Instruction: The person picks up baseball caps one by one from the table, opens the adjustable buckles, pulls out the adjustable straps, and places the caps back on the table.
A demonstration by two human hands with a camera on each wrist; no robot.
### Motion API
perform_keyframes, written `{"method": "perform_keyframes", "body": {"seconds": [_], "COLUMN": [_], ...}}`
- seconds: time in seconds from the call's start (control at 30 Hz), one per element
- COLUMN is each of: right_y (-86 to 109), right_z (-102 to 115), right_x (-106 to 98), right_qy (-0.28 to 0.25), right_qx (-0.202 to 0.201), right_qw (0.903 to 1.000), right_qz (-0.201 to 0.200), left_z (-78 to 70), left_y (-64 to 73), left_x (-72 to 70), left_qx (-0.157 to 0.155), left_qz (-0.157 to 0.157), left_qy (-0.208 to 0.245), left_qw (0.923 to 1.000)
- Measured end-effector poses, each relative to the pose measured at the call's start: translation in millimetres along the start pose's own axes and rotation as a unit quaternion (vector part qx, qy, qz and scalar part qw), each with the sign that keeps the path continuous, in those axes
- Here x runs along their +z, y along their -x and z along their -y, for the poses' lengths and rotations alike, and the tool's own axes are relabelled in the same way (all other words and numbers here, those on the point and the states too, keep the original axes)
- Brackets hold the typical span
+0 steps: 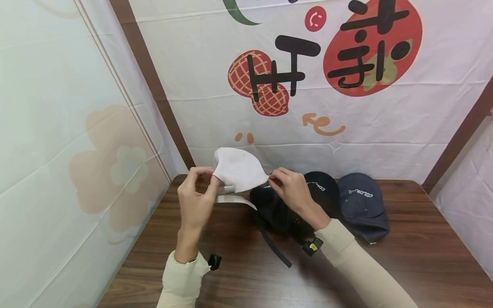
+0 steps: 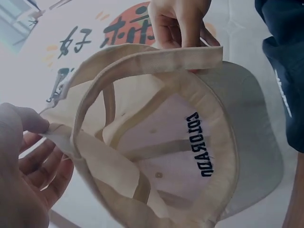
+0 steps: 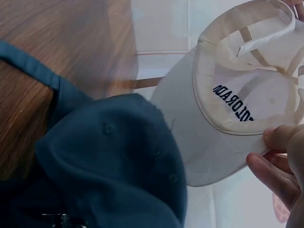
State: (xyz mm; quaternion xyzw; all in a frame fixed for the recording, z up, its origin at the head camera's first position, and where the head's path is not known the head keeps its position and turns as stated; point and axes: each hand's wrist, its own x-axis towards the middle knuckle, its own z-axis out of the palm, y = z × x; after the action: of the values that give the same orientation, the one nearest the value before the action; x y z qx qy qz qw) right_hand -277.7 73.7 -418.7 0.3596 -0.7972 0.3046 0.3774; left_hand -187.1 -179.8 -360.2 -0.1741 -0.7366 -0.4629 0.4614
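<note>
A cream baseball cap (image 1: 239, 167) is held up over the far part of the table, spread between both hands. My left hand (image 1: 195, 194) pinches its back edge by the strap opening, thumb on one side and fingers on the other. At the brim end, my right hand (image 1: 294, 190) pinches the edge with thumb and fingers. The cap's loose strap (image 2: 161, 61) dangles free in the left wrist view. Its inside faces both wrist cameras, with dark reversed lettering (image 3: 233, 102) showing. A dark cap (image 1: 271, 209) lies just below my right hand, its strap trailing toward me.
A black cap (image 1: 321, 188) and a navy cap (image 1: 362, 203) with white lettering sit to the right on the wooden table (image 1: 246, 278), the black one partly behind my right arm. Printed cloth (image 1: 192, 64) hangs behind, and more cloth (image 1: 57, 128) stands along the left.
</note>
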Motion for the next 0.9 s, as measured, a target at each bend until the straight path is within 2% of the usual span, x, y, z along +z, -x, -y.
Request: {"method": "perform_keyframes", "body": {"seconds": [0.43,0.53,0.77,0.9], "right_y": [4.2,6.6,16.9,20.5], "right_z": [-17.4,-23.4,-37.2,-42.7], "right_x": [12.1,17.1,23.7,24.6], "right_qy": [0.005,0.013,0.032,0.039], "right_qx": [0.039,0.049,0.098,0.113], "right_qw": [0.9989,0.9982,0.9920,0.9886], "right_qz": [0.024,0.032,0.073,0.091], "left_z": [16.0,20.5,27.7,31.2], "left_y": [13.4,19.4,30.2,33.6], "left_x": [10.4,13.1,20.0,23.1], "left_qx": [0.020,0.018,-0.010,-0.003], "left_qz": [0.031,0.052,0.108,0.132], "left_qy": [0.011,0.005,-0.008,-0.007], "left_qw": [0.9993,0.9985,0.9941,0.9912]}}
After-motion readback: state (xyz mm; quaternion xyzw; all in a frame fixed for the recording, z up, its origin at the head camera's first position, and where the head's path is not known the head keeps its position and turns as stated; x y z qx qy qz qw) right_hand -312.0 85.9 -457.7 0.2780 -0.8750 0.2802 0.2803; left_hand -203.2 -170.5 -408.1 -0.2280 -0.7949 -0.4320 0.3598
